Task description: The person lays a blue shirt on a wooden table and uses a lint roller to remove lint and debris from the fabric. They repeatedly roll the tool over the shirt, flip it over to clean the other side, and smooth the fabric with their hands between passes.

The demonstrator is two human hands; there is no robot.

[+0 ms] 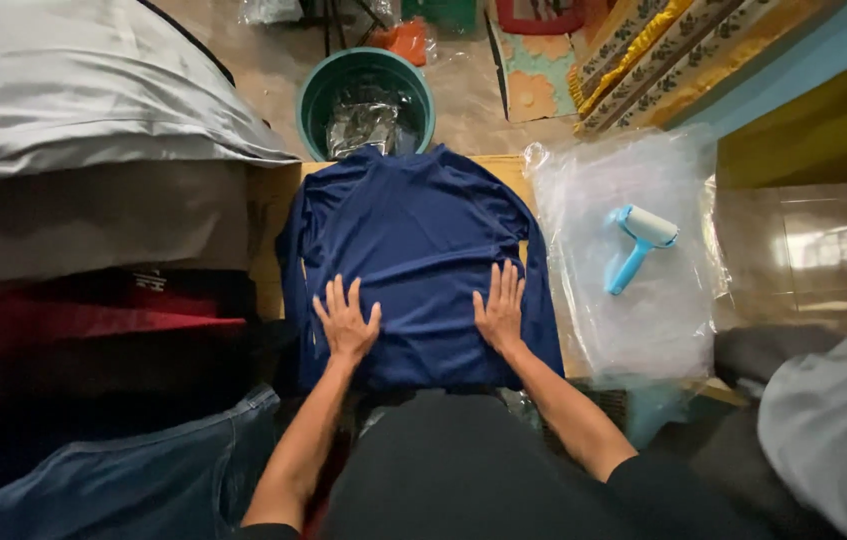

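Observation:
A dark blue long-sleeved shirt lies spread flat on a small wooden board, collar pointing away from me. My left hand rests palm down on the shirt's lower left part, fingers spread. On the lower right part, my right hand presses flat in the same way. Neither hand holds anything. The sleeves hang down along both sides of the shirt.
A light blue lint roller lies on a stack of clear plastic bags to the right. A green bucket with plastic inside stands beyond the shirt. Folded clothes and jeans pile up at left; grey fabric at far left.

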